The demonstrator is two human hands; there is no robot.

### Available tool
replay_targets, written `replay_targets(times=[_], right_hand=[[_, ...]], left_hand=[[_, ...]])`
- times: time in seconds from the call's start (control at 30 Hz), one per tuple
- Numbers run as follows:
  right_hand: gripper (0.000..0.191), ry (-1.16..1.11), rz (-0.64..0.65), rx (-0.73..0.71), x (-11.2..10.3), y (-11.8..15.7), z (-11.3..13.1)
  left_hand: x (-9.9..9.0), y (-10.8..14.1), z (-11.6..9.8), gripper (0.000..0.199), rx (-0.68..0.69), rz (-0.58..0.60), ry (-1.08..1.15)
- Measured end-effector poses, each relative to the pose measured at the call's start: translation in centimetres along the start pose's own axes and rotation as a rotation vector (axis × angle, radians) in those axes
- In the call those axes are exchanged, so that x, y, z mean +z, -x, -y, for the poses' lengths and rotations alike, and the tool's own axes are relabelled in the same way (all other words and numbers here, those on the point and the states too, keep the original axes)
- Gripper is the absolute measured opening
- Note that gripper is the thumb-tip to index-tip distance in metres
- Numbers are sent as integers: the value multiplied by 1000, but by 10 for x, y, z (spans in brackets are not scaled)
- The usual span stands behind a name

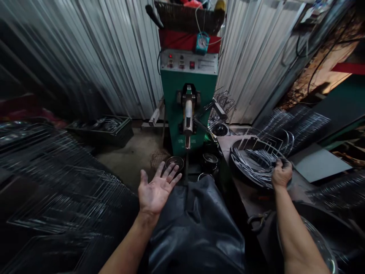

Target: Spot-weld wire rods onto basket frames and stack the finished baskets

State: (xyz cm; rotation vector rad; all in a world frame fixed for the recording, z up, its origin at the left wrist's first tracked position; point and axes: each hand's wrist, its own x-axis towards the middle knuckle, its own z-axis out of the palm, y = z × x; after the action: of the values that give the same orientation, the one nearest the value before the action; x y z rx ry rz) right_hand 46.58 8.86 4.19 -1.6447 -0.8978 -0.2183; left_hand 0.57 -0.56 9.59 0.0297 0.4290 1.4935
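Note:
My left hand (157, 189) is open, palm up with fingers spread, and holds nothing. It is just in front of a small round metal dish (174, 163) at the foot of a green spot welding machine (188, 99). My right hand (281, 174) is closed on the edge of a coil of bent steel wires (256, 163), which lies in a round black pan (238, 167) on a metal workbench (251, 201). A black apron (196, 228) covers my front between my arms. A pair of pliers (258, 222) lies below my right forearm.
Stacks of welded wire grids (57, 190) fill the lower left, and more wire racks (293, 125) stand behind the bench. A dark crate of wire (99, 129) rests on the concrete floor (128, 152). Corrugated metal walls (114, 57) rise behind the machine.

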Motion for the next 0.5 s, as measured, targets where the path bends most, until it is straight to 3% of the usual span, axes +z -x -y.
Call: replay_targets(times=[0.13, 0.3, 0.43, 0.5], right_hand=[[43, 53, 118, -39, 3, 15, -16], [46, 36, 395, -75, 20, 39, -19], [46, -61, 447, 30, 36, 42, -18], [47, -106, 450, 59, 40, 38, -14]], left_hand=[[-3, 5, 5, 71, -33, 75, -3], [0, 9, 14, 65, -38, 129, -17], [3, 19, 5, 59, -82, 126, -215], [-1, 28, -5, 50, -40, 136, -350]])
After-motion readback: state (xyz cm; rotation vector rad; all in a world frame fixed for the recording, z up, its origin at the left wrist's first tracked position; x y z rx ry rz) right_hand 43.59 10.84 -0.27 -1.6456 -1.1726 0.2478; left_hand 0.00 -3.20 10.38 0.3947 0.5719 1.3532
